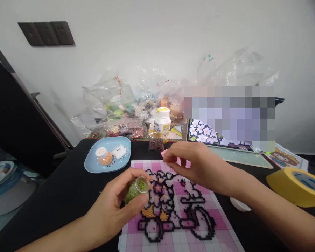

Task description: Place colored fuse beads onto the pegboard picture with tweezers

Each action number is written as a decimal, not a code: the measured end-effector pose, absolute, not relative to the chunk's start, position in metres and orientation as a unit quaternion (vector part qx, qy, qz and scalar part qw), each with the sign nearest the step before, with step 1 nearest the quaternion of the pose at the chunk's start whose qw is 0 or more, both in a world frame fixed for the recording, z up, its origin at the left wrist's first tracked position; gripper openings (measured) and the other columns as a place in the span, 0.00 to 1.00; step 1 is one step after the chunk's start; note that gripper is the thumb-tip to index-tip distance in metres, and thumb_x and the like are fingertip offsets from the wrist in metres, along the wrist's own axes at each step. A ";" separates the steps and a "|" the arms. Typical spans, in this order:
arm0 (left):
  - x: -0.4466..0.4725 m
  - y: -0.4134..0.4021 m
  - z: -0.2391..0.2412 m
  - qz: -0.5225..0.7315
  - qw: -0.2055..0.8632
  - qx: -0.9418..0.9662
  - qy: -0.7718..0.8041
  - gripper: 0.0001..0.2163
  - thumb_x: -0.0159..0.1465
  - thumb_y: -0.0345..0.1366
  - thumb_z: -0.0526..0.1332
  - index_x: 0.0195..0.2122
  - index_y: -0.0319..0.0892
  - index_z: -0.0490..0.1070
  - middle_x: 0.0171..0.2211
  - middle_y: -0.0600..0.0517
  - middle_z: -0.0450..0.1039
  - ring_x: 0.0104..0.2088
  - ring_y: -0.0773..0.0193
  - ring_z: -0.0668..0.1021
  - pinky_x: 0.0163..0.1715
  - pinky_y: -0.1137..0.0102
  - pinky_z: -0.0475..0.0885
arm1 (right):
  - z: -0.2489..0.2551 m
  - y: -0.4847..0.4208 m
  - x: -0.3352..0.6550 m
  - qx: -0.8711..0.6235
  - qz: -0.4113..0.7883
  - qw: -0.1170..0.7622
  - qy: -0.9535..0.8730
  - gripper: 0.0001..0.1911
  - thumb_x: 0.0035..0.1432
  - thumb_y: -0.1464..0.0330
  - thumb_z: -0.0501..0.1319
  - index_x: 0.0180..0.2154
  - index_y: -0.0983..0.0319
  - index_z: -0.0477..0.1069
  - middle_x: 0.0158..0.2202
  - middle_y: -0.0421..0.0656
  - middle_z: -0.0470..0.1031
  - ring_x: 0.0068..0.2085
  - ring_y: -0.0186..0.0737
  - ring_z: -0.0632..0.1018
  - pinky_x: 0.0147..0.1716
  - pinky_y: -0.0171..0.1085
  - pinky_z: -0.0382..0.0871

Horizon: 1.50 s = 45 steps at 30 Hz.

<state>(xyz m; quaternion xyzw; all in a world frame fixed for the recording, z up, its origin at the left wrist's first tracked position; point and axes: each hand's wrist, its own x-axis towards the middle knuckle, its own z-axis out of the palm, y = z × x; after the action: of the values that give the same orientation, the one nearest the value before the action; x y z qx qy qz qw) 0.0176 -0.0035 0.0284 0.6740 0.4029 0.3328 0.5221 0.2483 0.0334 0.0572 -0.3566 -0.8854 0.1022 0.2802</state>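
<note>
My left hand [120, 199] is wrapped round a small clear jar [137, 189] of green beads, its open mouth tipped toward the right. My right hand [190, 159] hovers at the far edge of the pegboard with thumb and fingers pinched together. Pink material [164, 153] shows at its fingertips and beneath the palm; its kind is mostly hidden. Below both hands lies the clear pegboard [223, 231] over a pink checked sheet. Black beads on it outline a figure and a wheeled vehicle, with orange patches filled in. A white lid [240, 204] sits beside my right forearm.
A blue plate [90, 162] holds a jar of orange beads [104, 156] and a white packet [120, 151]. Behind stand a white bottle [162, 124], a bag of dark beads [156, 143] and plastic bags [112, 101]. At right are a tablet [204, 134] and yellow tape [291, 189].
</note>
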 end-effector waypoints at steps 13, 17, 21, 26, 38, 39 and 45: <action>0.020 -0.003 0.030 0.382 0.493 0.659 0.421 0.08 0.61 0.42 0.62 0.39 0.47 0.71 0.33 0.55 0.70 0.31 0.67 0.70 0.33 0.73 0.66 | 0.046 0.039 0.246 -0.394 0.059 0.050 -0.916 0.10 0.60 0.78 0.53 0.37 0.65 0.71 0.34 0.46 0.74 0.35 0.39 0.73 0.33 0.35 0.62; 0.020 -0.003 0.030 0.389 0.492 0.657 0.418 0.08 0.61 0.42 0.61 0.39 0.46 0.71 0.33 0.55 0.69 0.31 0.66 0.70 0.33 0.73 0.66 | 0.045 0.040 0.247 -0.396 0.041 0.044 -0.916 0.08 0.60 0.78 0.54 0.37 0.65 0.71 0.35 0.45 0.74 0.35 0.39 0.73 0.32 0.35 0.60; 0.020 -0.002 0.029 0.388 0.497 0.656 0.416 0.08 0.61 0.41 0.61 0.39 0.46 0.71 0.33 0.55 0.69 0.31 0.67 0.69 0.33 0.73 0.65 | 0.042 0.042 0.247 -0.400 0.021 0.037 -0.915 0.08 0.60 0.77 0.54 0.38 0.64 0.70 0.35 0.45 0.74 0.36 0.40 0.73 0.30 0.35 0.58; 0.020 -0.003 0.030 0.385 0.496 0.657 0.417 0.08 0.61 0.42 0.61 0.40 0.46 0.71 0.32 0.55 0.68 0.31 0.66 0.69 0.33 0.72 0.66 | 0.040 0.042 0.249 -0.402 0.016 0.035 -0.915 0.08 0.60 0.78 0.54 0.37 0.64 0.71 0.34 0.45 0.74 0.34 0.38 0.73 0.27 0.34 0.54; 0.019 -0.003 0.030 0.386 0.480 0.667 0.418 0.08 0.61 0.42 0.61 0.39 0.46 0.71 0.32 0.54 0.70 0.31 0.66 0.70 0.32 0.72 0.67 | 0.042 0.042 0.247 -0.396 0.014 0.018 -0.918 0.08 0.58 0.79 0.55 0.35 0.63 0.71 0.32 0.44 0.73 0.33 0.37 0.72 0.26 0.34 0.50; 0.020 -0.003 0.030 0.386 0.480 0.667 0.419 0.08 0.61 0.42 0.61 0.39 0.46 0.71 0.32 0.54 0.70 0.31 0.66 0.70 0.32 0.72 0.67 | 0.042 0.042 0.247 -0.397 0.015 0.017 -0.918 0.08 0.58 0.78 0.55 0.35 0.63 0.71 0.32 0.44 0.74 0.34 0.37 0.72 0.27 0.34 0.51; 0.020 -0.003 0.030 0.384 0.490 0.661 0.419 0.09 0.61 0.42 0.61 0.40 0.46 0.71 0.33 0.54 0.70 0.31 0.65 0.70 0.33 0.72 0.66 | 0.046 0.042 0.246 -0.402 0.022 0.013 -0.915 0.08 0.59 0.77 0.56 0.36 0.63 0.72 0.34 0.44 0.74 0.35 0.39 0.73 0.27 0.34 0.53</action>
<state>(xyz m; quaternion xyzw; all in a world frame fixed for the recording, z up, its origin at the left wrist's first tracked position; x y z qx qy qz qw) 0.0198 -0.0030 0.0300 0.6608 0.4188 0.3844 0.4901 0.2457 0.0420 0.0455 -0.4021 -0.9153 0.0215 0.0134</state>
